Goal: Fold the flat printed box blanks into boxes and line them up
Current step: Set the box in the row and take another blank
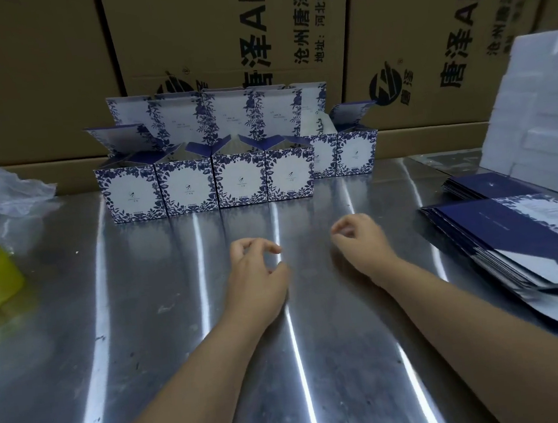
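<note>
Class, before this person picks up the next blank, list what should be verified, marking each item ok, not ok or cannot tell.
1. Left hand holds nothing: ok.
2. Right hand holds nothing: ok.
3. Stack of flat navy printed box blanks lies on the right: ok.
4. Front row of four blue-and-white floral folded boxes stands side by side: ok.
5. Their bottoms locked: cannot tell.

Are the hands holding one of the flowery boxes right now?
No. The left hand and the right hand both hang loosely curled over the metal table, holding nothing. The folded boxes stand farther back, untouched.
</note>
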